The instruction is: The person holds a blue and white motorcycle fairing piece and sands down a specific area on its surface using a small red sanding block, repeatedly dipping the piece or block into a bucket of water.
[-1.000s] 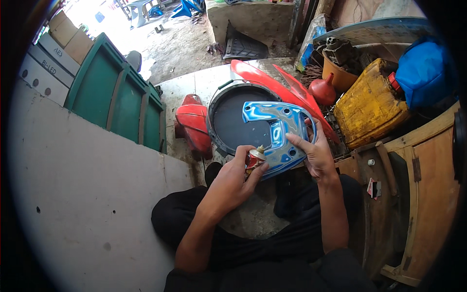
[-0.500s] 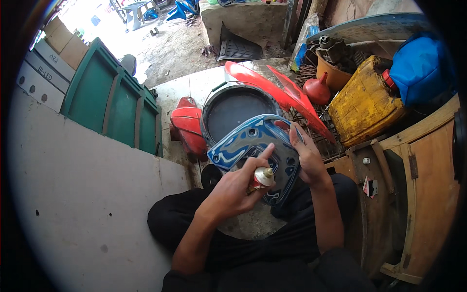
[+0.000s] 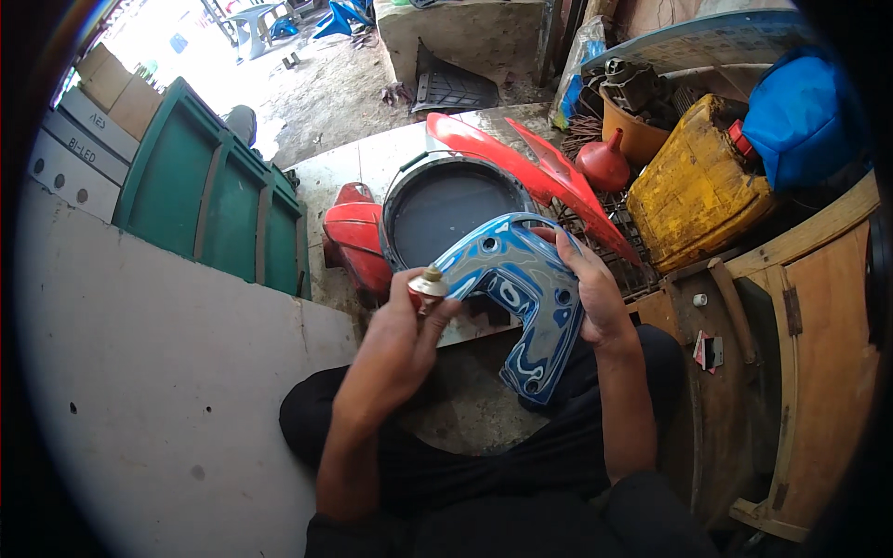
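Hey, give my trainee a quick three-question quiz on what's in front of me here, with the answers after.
1. Which hand holds the red, silver-topped tube?

2. What does the right hand grip?
A. A paintbrush
B. A blue-and-grey swirl-patterned panel
C. A screwdriver

3. True or false: the red funnel is left of the yellow jerrycan in the picture.

Key:
1. The left hand
2. B
3. True
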Demonstrator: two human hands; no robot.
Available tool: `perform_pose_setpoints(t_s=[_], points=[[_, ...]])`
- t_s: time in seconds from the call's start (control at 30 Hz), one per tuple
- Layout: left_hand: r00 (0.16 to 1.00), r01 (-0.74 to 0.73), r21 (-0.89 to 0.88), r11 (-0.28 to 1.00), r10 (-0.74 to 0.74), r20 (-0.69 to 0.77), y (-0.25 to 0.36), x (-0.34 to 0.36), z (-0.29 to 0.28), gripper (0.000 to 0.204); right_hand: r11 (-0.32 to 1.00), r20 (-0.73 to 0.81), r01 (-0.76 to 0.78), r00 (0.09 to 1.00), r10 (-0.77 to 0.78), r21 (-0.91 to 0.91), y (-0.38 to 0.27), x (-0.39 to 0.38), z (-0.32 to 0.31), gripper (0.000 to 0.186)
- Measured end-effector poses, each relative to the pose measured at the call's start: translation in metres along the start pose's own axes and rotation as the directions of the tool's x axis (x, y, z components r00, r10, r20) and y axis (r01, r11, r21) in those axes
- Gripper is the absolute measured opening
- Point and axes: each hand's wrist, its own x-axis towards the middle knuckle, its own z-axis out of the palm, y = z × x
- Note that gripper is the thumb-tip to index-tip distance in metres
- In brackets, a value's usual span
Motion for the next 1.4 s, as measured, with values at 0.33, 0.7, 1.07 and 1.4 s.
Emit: perform_pose_setpoints(t_s=[0.33,0.7,1.07,1.4], points=[[0.987,-0.062,0.128,0.99,0.042,0.152,0.0,0.004,-0.016,0.023,0.998,0.006,0.047,0.999,-0.047,-0.035,-0.007,-0.006,0.002,0.041],[0.969,-0.213,0.178,0.961,0.185,0.163,-0.014,-0.002,0.003,0.02,0.984,0.022,0.135,0.991,-0.134,-0.115,-0.011,-0.02,0.007,0.038],[0.987,0.061,0.235,0.97,-0.093,0.13,-0.01,-0.007,-0.001,0.028,0.953,0.066,0.23,0.973,-0.221,-0.199,-0.007,-0.021,0.007,0.034],[0.992,-0.118,0.373,0.92,0.097,0.074,-0.007,-0.004,0.002,0.028,0.896,0.094,0.3,0.954,-0.285,-0.327,-0.004,-0.022,0.009,0.033]])
